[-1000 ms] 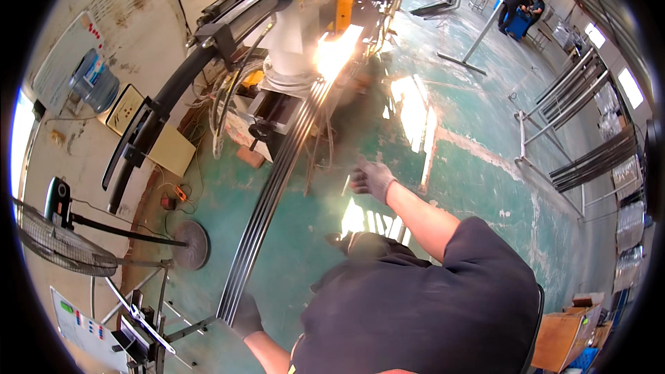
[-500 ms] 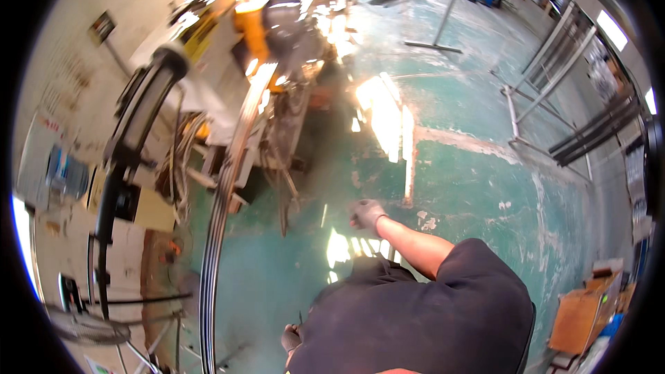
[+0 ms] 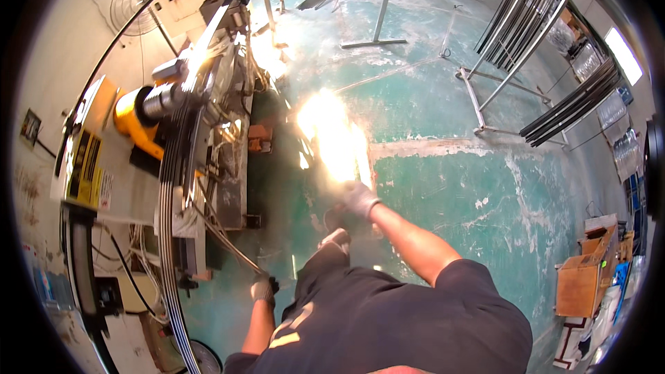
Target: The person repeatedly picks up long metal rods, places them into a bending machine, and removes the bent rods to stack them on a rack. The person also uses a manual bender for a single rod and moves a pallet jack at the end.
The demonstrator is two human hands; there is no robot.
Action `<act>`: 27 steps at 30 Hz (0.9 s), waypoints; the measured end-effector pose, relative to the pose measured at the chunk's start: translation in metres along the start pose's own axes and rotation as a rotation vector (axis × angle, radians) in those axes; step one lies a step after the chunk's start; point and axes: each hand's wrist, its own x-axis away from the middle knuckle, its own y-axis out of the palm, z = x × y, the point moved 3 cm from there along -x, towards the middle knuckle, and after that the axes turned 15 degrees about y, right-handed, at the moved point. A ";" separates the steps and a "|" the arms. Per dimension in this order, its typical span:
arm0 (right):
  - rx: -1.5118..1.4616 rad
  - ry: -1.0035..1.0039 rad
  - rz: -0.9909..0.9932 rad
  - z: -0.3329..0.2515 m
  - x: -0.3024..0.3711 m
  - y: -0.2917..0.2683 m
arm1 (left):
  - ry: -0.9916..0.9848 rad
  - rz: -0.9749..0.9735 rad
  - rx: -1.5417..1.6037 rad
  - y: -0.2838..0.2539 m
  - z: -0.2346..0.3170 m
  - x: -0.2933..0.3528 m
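Observation:
My left hand point(image 3: 263, 288), in a grey glove with dark fingers, is low by my left side. Beside it are the lower ends of thin brown bars point(image 3: 232, 249) slanting down from the workbench; whether the hand touches them I cannot tell. My right hand point(image 3: 358, 199), also gloved, is stretched forward over the floor near a bright patch of sunlight. Glare and blur obscure its fingers, and no object shows in it. A bundle of long, thin metal strips point(image 3: 167, 201) runs along the bench to my left, apart from both hands.
The workbench point(image 3: 232, 194) carries a machine with an orange and black motor housing point(image 3: 138, 121). Racks point(image 3: 485, 97) on the right hold long dark bars point(image 3: 575, 107). Cardboard boxes point(image 3: 578, 280) stand at the lower right. A metal stand point(image 3: 379, 21) is farther ahead.
My view has moved forward along the bench, so more of the machine shows. The left hand has come up and forward beside the slanting bars. The right arm is still stretched ahead.

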 end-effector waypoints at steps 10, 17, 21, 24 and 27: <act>-0.343 0.572 0.815 0.096 -0.128 -0.316 | 0.486 -0.502 -0.209 0.394 0.301 -0.033; 0.305 1.046 0.387 0.260 -0.219 -0.343 | 0.642 -0.605 -0.496 0.574 0.425 -0.128; 1.187 0.649 0.121 0.209 -0.381 -0.418 | 0.438 -0.371 -0.451 0.621 0.456 -0.185; 0.955 0.663 0.237 0.022 -0.508 -0.488 | 0.510 -0.400 -0.418 0.678 0.489 -0.225; 0.609 0.576 0.533 -0.167 -0.627 -0.555 | 0.523 -0.482 -0.247 0.765 0.608 -0.175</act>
